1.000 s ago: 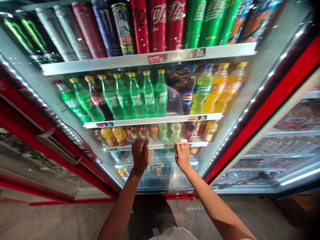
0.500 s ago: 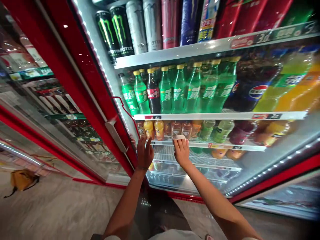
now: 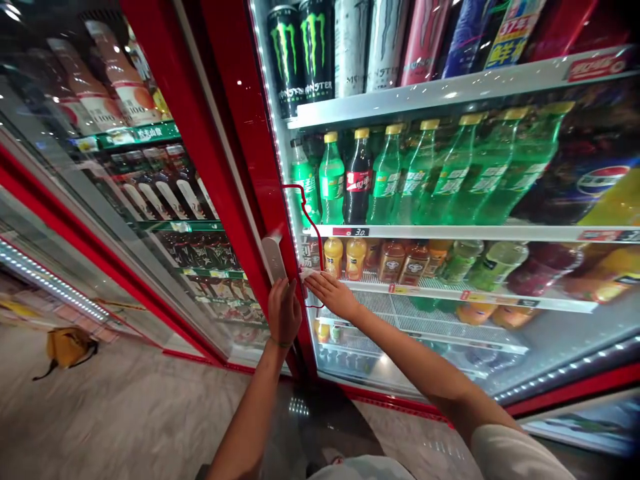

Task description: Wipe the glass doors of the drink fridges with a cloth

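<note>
My right hand [image 3: 333, 293] reaches left across the glass door of a drinks fridge. Its fingers lie together over a folded white cloth [image 3: 311, 275], held against the glass near the red door frame [image 3: 250, 133]. Just left of it, my left hand [image 3: 285, 313] is closed around the lower end of the pale door handle [image 3: 274, 257]. The hand covers that end of the handle. A red outline [image 3: 320, 247] with lettering marks the glass above my right fingers. Behind the glass, small yellow-capped juice bottles [image 3: 356, 259] stand close to the right hand.
Inside are green soda bottles [image 3: 385, 187], a cola bottle [image 3: 359, 183] and tall energy drink cans [image 3: 316, 50] on white shelves. More bottles [image 3: 100, 100] stand behind the door to the left. A yellow-brown bag [image 3: 67, 347] lies on the floor [image 3: 125, 413].
My right hand has slid left with the cloth to the glass edge. My left hand has moved from in front of the glass to the handle. The view has turned left.
</note>
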`<state>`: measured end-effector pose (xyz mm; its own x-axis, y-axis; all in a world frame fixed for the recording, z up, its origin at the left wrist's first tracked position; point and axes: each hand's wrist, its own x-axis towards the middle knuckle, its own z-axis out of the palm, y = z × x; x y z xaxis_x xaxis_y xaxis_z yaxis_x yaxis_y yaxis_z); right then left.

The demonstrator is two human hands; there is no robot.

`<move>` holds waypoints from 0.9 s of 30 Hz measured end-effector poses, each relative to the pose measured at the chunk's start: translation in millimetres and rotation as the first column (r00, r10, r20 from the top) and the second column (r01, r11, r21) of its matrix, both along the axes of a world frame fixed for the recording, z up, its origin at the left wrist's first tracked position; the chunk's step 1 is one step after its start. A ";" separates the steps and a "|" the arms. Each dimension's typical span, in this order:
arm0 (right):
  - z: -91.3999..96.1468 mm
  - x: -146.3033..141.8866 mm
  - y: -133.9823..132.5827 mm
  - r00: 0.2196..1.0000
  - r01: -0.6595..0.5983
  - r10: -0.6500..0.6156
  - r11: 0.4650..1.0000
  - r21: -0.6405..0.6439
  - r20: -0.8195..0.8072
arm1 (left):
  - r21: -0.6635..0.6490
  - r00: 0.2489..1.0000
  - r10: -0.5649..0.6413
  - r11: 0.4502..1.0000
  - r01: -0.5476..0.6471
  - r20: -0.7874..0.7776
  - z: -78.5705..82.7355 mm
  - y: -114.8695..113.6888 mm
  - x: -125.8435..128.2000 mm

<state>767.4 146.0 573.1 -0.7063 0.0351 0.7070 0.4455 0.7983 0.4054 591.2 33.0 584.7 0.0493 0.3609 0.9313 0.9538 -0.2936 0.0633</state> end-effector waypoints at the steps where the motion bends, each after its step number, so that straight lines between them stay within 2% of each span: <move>1: 19.3 -1.7 3.8 1.000 -0.012 0.012 1.000 -0.003 0.015 | 0.012 1.000 -0.003 1.000 0.003 0.006 1.5 -0.4 -1.9; 4: 70.6 -9.3 12.2 0.998 0.037 -0.040 0.998 -0.060 -0.048 | 0.050 1.000 -0.009 0.999 0.008 0.029 5.4 -0.3 -4.1; 5: 77.7 -11.9 12.7 0.995 0.058 -0.064 0.995 -0.075 -0.079 | 0.061 0.999 -0.008 0.998 0.006 0.036 6.1 0.0 -4.0; 6: 77.2 -13.7 11.9 0.992 0.073 -0.081 0.994 -0.081 -0.097 | 0.069 0.999 -0.007 0.998 0.004 0.040 6.5 0.2 -3.7; 8: 54.4 -12.8 6.8 0.994 0.072 -0.076 0.996 -0.057 -0.079 | 0.083 0.999 -0.006 0.997 0.003 0.033 6.0 0.5 -2.8; 11: 2.7 0.3 -1.0 0.999 -0.007 0.006 1.000 0.027 0.054 | 0.096 1.000 -0.002 0.995 0.001 0.012 3.4 0.6 -1.9; 12: -5.9 5.8 -1.2 0.995 -0.032 0.027 0.998 0.053 0.093 | 0.098 1.000 0.000 0.995 -0.001 0.005 2.6 0.9 -1.8; 13: -6.2 10.8 0.3 0.993 -0.041 0.033 0.997 0.072 0.113 | 0.098 1.000 0.002 0.995 -0.002 -0.001 2.1 1.3 -1.6; 15: 17.2 17.6 7.8 0.997 0.004 -0.010 0.997 0.075 0.080 | 0.093 1.000 0.000 0.996 0.001 -0.007 2.0 3.0 -0.3; 18: 71.8 21.7 19.3 0.993 0.111 -0.111 0.994 0.008 -0.050 | 0.097 1.000 -0.012 0.995 0.011 0.012 3.8 7.0 5.4; 19: 80.8 23.4 20.0 0.989 0.131 -0.132 0.991 -0.016 -0.071 | 0.101 1.000 -0.016 0.995 0.014 0.024 4.5 8.3 8.3; 20: 81.5 26.2 18.5 0.987 0.141 -0.143 0.989 -0.034 -0.071 | 0.103 0.999 -0.021 0.995 0.018 0.034 5.0 9.5 11.5; 21: 73.9 30.5 14.9 0.988 0.143 -0.145 0.989 -0.043 -0.049 | 0.103 0.999 -0.026 0.994 0.022 0.041 5.2 10.5 14.7; 25: 15.5 60.8 -4.2 0.980 0.092 -0.082 0.995 -0.043 0.183 | 0.068 0.997 -0.046 0.997 0.042 0.056 3.9 13.3 24.3; 26: 11.2 69.2 -5.7 0.971 0.083 -0.070 0.996 -0.045 0.228 | 0.052 0.997 -0.051 0.997 0.048 0.062 3.4 14.4 26.0; 27: 15.1 76.5 -4.9 0.968 0.091 -0.077 0.995 -0.049 0.240 | 0.040 0.996 -0.056 0.998 0.053 0.067 3.2 15.7 27.6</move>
